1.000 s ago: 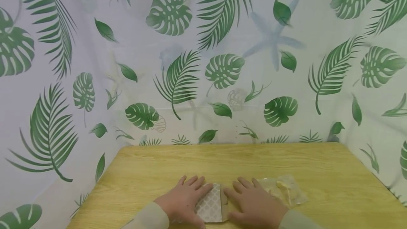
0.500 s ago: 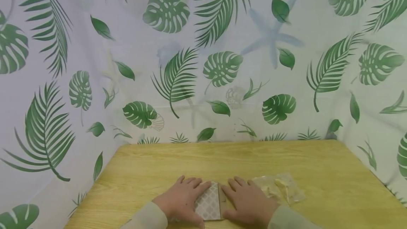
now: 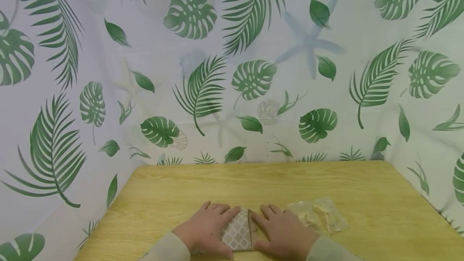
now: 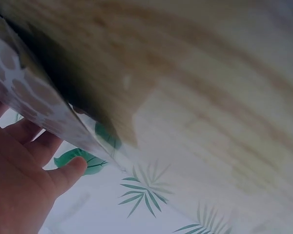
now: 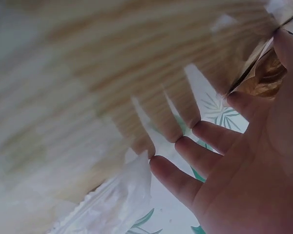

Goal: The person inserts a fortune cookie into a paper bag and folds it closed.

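Both hands are laid flat, palms down, on a folded patterned paper at the near edge of the bench. The left hand is spread over the paper's left part, with straight fingers pressing on it and no grip closed around it. The right hand is pressed on the paper's brown right part in the same manner, fingers extended and slightly apart. Between the two hands the grey-and-white lattice face of the paper is seen. Just beside the right hand, a clear plastic bag with pale pieces inside is lying on the bench. A leaf-printed curtain is hung behind and around the bench.
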A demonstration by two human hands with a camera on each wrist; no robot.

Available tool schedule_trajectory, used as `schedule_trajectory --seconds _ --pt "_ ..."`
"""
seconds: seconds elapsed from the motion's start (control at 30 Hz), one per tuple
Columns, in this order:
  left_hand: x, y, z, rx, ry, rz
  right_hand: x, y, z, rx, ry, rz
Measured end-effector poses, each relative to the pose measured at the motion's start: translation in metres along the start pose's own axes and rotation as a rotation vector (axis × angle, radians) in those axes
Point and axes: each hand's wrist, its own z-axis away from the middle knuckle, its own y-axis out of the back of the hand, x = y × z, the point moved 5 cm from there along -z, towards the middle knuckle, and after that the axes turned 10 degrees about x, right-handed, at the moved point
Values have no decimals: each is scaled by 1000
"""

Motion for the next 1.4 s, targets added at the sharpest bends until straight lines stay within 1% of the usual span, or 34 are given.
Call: schedule_trajectory --seconds 0.17,0.37,0.57,0.63,0.8,0.97,1.1,1.23,1.4 --pt "-1 1 -1 27 -12 -2 -1 3 1 32 15 -27" --pt "-3 0 -1 53 -15 26 1 5 3 78 44 -33" --pt "-4 -1 -2 76 -21 41 1 10 3 96 71 -49" --pt "-3 -1 -2 80 -23 44 1 11 3 98 68 -56" --pt "-1 1 -1 73 -12 49 0 14 3 94 50 -73" --pt "-1 2 -1 63 20 44 1 14 2 102 39 -77" --pt "-2 0 0 46 43 55 0 10 1 105 34 -64" --pt "-3 -1 1 41 32 67 0 9 2 89 24 -39" --pt "-2 -2 5 6 50 89 -1 9 3 66 9 -19"
